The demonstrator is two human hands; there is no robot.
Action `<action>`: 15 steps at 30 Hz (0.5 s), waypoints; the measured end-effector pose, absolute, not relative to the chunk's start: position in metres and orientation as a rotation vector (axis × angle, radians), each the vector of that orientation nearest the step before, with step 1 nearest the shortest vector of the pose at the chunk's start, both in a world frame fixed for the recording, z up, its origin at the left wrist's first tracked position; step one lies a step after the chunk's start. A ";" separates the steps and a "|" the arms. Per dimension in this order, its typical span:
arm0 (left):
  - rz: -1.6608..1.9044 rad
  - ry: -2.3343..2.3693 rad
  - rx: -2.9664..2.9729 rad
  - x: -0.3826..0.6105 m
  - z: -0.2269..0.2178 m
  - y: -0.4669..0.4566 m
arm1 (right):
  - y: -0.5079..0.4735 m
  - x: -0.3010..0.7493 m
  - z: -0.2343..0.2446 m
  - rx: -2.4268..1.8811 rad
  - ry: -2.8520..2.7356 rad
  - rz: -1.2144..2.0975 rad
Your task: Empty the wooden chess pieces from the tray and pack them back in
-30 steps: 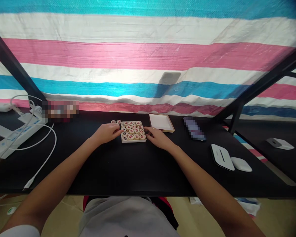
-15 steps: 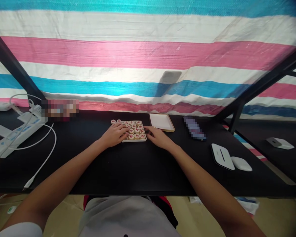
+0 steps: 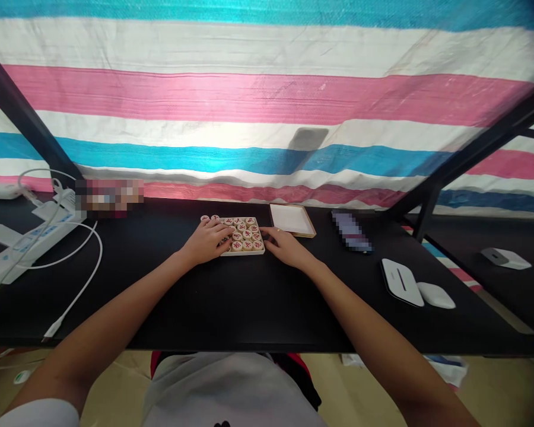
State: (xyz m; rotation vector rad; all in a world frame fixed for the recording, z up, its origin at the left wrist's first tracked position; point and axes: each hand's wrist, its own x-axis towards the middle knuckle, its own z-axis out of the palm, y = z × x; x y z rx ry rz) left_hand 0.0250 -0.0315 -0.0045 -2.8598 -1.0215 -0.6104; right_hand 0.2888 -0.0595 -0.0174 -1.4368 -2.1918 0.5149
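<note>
A shallow white box (image 3: 244, 254) lies on the black table, filled with round xiangqi pieces (image 3: 247, 233), cream with red and some dark characters. My left hand (image 3: 204, 240) rests over the box's left part, fingers stretched out across the pieces there and covering several of them. Two more pieces (image 3: 210, 219) sit just beyond that hand, by the box's far left corner. At the right edge of the box is my right hand (image 3: 282, 244), its fingers loosely bent and apart, the tips touching or almost touching the wall.
Behind my right hand lies a box lid (image 3: 291, 219), white inside. A phone (image 3: 350, 231) and white devices (image 3: 403, 281) are further right. On the left are a power strip (image 3: 35, 237) and white cables (image 3: 73, 305). A striped sheet (image 3: 249, 98) hangs behind the table.
My left hand's fingers have shifted very slightly over the pieces. My right hand stays at the box's right edge, and the box has hardly moved.
</note>
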 end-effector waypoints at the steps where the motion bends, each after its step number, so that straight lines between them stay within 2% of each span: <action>1: -0.611 -1.015 -2.847 0.025 -0.004 -0.032 | -0.059 0.289 -0.017 -1.436 -2.195 0.516; 6: -0.681 -0.996 -2.816 0.025 -0.007 -0.032 | -0.058 0.290 -0.019 -1.429 -2.200 0.520; 15: -0.639 -1.273 -2.697 0.027 -0.006 -0.032 | -0.059 0.289 -0.018 -1.440 -2.196 0.514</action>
